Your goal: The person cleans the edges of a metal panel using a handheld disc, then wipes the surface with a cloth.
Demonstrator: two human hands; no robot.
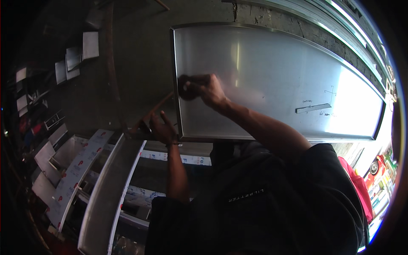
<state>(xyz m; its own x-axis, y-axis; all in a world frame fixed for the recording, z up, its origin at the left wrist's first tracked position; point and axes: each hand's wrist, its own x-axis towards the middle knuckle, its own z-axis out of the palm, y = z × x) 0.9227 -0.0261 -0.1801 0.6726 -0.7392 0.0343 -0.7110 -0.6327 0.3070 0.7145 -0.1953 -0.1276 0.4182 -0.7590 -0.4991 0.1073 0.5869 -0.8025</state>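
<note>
In front of me lies a large metal panel (255,85) with a raised rim, its surface shiny and brushed. My right hand (212,91) is closed around a dark, round, blurred object (185,88), pressed on the panel near its left rim. The object's exact kind does not show. My left hand (162,128) is just outside the panel's lower left corner, its fingers apart and nothing visible in them. Beside it runs a thin brown rod or bar (159,104), slanting up to the panel's left rim.
A narrow metal strip (313,109) lies on the panel's right part, beside handwritten marks. Long metal lengths (323,21) run along the far side. Metal frames with printed protective film (80,165) stand at lower left. Loose sheet pieces (90,45) lie on the floor at left.
</note>
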